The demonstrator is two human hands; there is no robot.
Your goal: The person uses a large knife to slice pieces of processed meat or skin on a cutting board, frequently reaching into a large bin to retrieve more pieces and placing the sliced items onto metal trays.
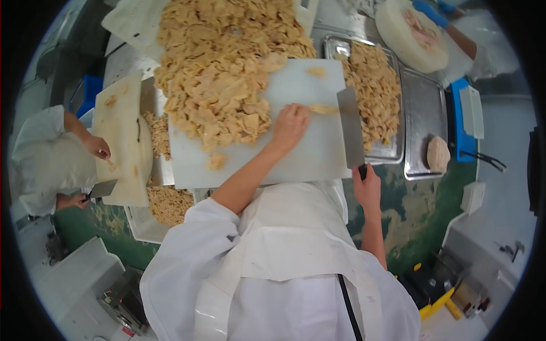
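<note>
White cutting board (pixel 296 136) dead centre, bulk of it buried under big heap of pale yellow cut pieces (pixel 222 74) spilling from upper left. Single strip (pixel 322 108) of same stuff lying on bare board, right of heap, directly between the two hands. Left hand (pixel 290 126) pressed flat on board, fingers loosely spread, fingertips touching strip's left end; holding nothing, just pinning. Cleaver (pixel 350 126) blade standing edge-down on board just right of strip, near touching its right end. Right hand (pixel 365 186) closed tight round cleaver handle at board's near right corner.

Metal tray (pixel 392 150) right of board, filled with more cut pieces (pixel 375 94). Second metal tray (pixel 422 113) beside it, mostly bare, one round tan lump (pixel 438 154) at its near end.

Hard to read: cleaver handle almost fully hidden inside fist, only dark stub showing. Board's near edge cut off by white apron. Far edge of heap runs out of frame top. Strip probably one piece, could be two overlapping; too small to say.

Co-worker at left: hand (pixel 98 148) on second white board (pixel 122 142), other hand gripping cleaver (pixel 102 188). Another person top right, blue gloved hand (pixel 430 12) at round white block (pixel 410 34).
</note>
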